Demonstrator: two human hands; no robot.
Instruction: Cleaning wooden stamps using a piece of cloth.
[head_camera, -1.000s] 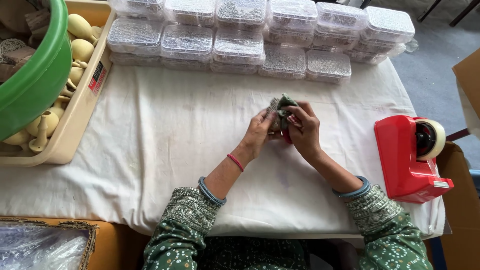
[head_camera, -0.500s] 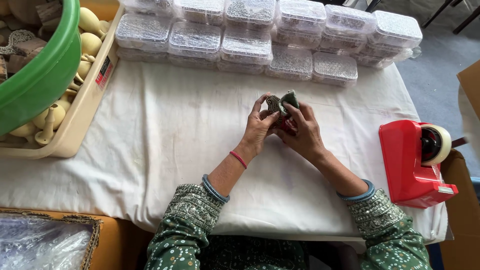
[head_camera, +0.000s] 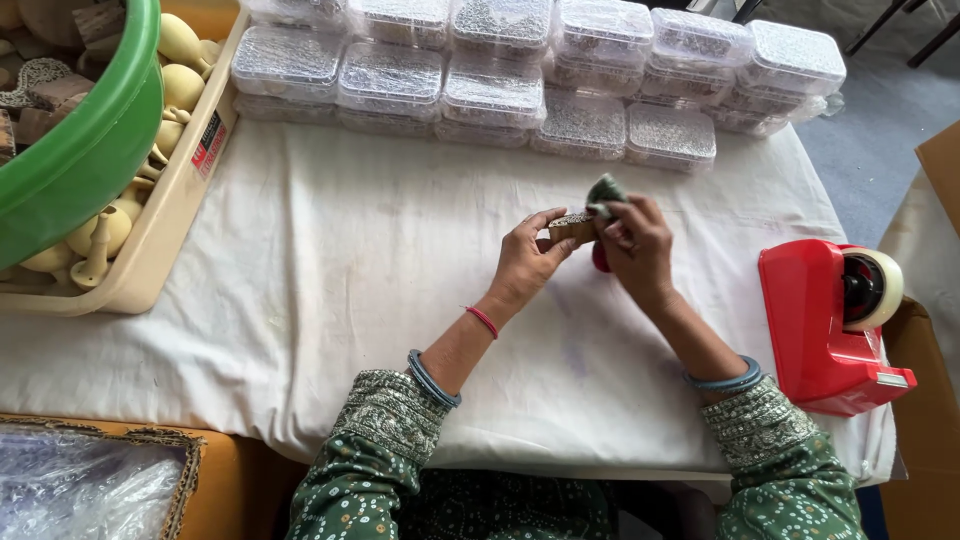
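My left hand (head_camera: 528, 257) holds a small carved wooden block (head_camera: 570, 228) by its side, above the white cloth on the table (head_camera: 330, 260). My right hand (head_camera: 636, 240) pinches a small grey-green cloth piece (head_camera: 603, 190) against the top of the block. A small red object (head_camera: 600, 258) shows under my right hand; what it is cannot be told. Both hands meet over the middle of the table.
Several clear lidded plastic boxes (head_camera: 490, 90) are stacked in rows along the far edge. A red tape dispenser (head_camera: 825, 315) stands at the right. At the left a beige tray (head_camera: 165, 200) holds pale wooden knobs and a green basin (head_camera: 80, 150). A cardboard box with plastic wrap (head_camera: 90, 480) sits bottom left.
The hands have turned the block, and the grey-green piece now sticks up above my right fingers. The camera view shifted slightly; the hands stay over the same spot.
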